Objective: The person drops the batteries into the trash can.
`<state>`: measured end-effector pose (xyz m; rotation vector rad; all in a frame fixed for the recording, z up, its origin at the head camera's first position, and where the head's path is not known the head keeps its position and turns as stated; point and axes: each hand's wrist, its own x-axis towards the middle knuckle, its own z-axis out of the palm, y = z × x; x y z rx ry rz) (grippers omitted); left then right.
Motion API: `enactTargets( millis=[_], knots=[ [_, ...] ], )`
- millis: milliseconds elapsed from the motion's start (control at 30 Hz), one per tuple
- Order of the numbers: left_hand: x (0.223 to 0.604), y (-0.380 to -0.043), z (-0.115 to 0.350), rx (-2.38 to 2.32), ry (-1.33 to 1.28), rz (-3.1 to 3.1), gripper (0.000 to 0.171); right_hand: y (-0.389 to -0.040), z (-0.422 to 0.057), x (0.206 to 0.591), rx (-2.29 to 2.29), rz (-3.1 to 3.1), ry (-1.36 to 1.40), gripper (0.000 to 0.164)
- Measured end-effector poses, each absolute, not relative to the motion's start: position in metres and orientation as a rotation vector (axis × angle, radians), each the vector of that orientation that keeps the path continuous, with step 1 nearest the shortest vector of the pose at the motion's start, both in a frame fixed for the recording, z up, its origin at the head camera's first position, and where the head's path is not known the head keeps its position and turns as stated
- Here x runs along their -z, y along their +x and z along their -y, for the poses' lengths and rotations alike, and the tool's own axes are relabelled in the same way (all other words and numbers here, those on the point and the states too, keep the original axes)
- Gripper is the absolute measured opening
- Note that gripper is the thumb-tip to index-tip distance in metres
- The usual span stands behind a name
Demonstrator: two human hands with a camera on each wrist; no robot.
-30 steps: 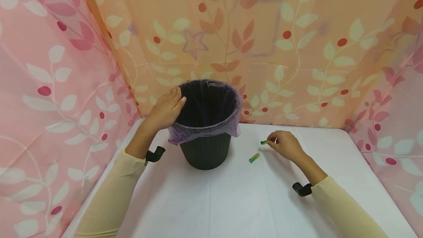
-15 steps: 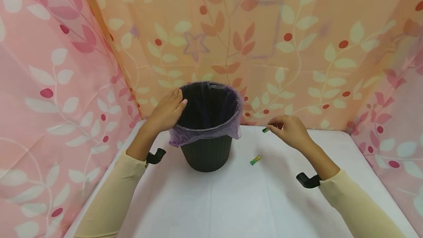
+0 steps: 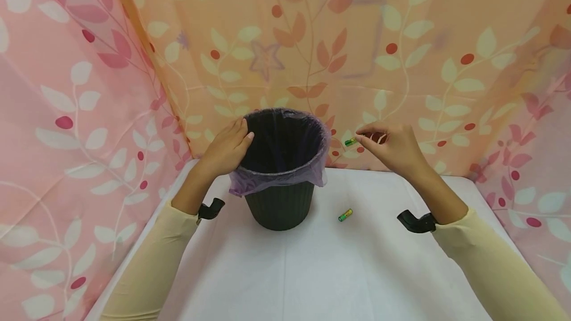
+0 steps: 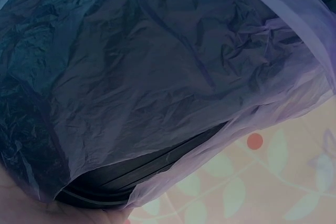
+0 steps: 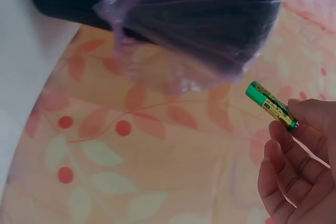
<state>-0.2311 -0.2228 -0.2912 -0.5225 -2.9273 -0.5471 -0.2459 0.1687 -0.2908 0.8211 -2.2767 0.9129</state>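
Note:
A black ribbed trash bin point(image 3: 278, 207) stands upright, lined with a thin purple plastic bag point(image 3: 312, 167) folded over its rim. My left hand point(image 3: 225, 147) rests against the bin's left rim, fingers fairly straight and thumb at the edge; the left wrist view shows the crinkled liner point(image 4: 147, 72) and part of the palm point(image 4: 31, 208). To the right of the bin, at about rim height, my right hand point(image 3: 392, 147) pinches a green and yellow battery point(image 5: 271, 106) by one end between thumb and index finger. A second battery point(image 3: 345, 215) lies on the table below.
A white cloth covers the table point(image 3: 325, 271). Pink leaf-patterned fabric point(image 3: 98, 128) hangs at the left and right sides, and an orange one point(image 3: 303, 53) stands close behind the bin. Each wrist carries a small black camera mount point(image 3: 417, 222).
My right hand has risen from near the tabletop with the pinched battery, to about the height of the bin's rim. The left hand, bin and second battery have stayed in place.

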Motion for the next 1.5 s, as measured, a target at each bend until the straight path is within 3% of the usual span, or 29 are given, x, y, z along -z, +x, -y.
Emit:
enactTargets(
  millis=[533, 1067, 1500],
  knots=[
    [0.295, -0.235, 0.218, 0.548, -0.514, 2.947, 0.064, -0.243, -0.119, 0.245, -0.968, 2.341, 0.925, 0.006],
    [0.291, -0.235, 0.223, 0.545, -0.517, 2.934, 0.064, -0.266, -0.069, 0.25, -0.827, 2.504, 1.013, 0.014],
    [0.292, -0.232, 0.224, 0.554, -0.508, 2.935, 0.063, -0.258, -0.072, 0.259, -0.958, 2.45, 1.048, 0.012]
  ],
)
